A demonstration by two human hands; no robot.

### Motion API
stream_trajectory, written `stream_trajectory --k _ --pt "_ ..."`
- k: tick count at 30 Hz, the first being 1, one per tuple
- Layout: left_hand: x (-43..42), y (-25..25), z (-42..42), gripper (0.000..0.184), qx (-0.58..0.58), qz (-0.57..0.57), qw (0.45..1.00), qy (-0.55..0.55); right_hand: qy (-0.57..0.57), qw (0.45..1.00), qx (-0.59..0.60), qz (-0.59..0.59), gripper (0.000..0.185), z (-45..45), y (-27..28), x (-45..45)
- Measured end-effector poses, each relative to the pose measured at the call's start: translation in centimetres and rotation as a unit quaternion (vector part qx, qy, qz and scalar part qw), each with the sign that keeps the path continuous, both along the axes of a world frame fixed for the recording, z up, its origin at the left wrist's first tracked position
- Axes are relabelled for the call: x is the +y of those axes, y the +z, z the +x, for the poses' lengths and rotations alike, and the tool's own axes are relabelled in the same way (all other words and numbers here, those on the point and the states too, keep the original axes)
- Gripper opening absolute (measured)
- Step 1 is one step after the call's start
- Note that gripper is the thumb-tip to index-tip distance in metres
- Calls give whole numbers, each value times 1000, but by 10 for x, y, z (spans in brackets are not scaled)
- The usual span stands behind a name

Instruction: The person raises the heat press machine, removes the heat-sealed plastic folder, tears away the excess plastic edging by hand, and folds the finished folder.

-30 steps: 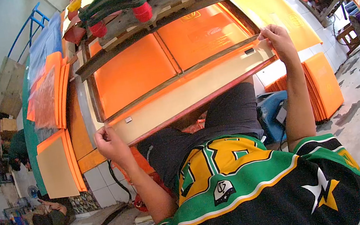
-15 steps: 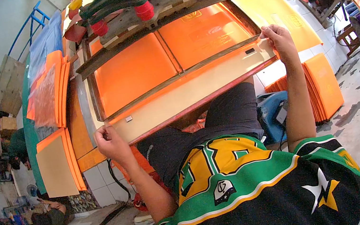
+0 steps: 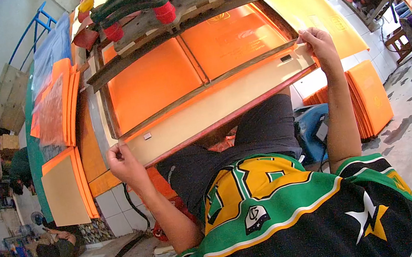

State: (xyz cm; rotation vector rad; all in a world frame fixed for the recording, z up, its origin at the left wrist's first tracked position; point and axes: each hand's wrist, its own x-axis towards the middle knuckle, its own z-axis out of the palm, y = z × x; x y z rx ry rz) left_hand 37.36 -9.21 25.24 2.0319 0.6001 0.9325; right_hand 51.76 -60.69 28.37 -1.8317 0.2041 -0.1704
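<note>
Orange plastic sheet (image 3: 148, 83) lies under a dark metal frame (image 3: 158, 108) with a middle bar, on a cream board (image 3: 203, 115). A thin orange strip of the sheet shows along the frame's front edge. At the front left corner, my left hand (image 3: 129, 167) is closed, thumb and fingers pinching the sheet's edge. My right hand (image 3: 321, 46) pinches the same edge at the front right corner. The fingers partly hide both gripped corners. Above the frame's far part hangs a green press head (image 3: 139, 2) with red fittings and an angled metal bar (image 3: 178, 34).
Folded orange sheets (image 3: 61, 104) are stacked at the left, with more below beside a tan board (image 3: 65, 189). To the right stands another orange stack (image 3: 369, 100), near a blue machine (image 3: 311, 129). Yellow sheeting (image 3: 299, 2) spreads behind. Another person (image 3: 58, 245) is at the lower left.
</note>
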Motion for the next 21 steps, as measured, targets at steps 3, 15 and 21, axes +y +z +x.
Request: stream_trajectory --k 3,15,21 --pt "2 -3 0 26 5 4 1000 0 9 1000 -7 2 28 -1 -1 0" --pt "6 -7 1 27 31 55 998 7 22 1000 -18 2 28 1 -6 -2" --pt "3 -3 2 28 20 45 998 26 30 1000 -8 -4 27 -6 -3 -8"
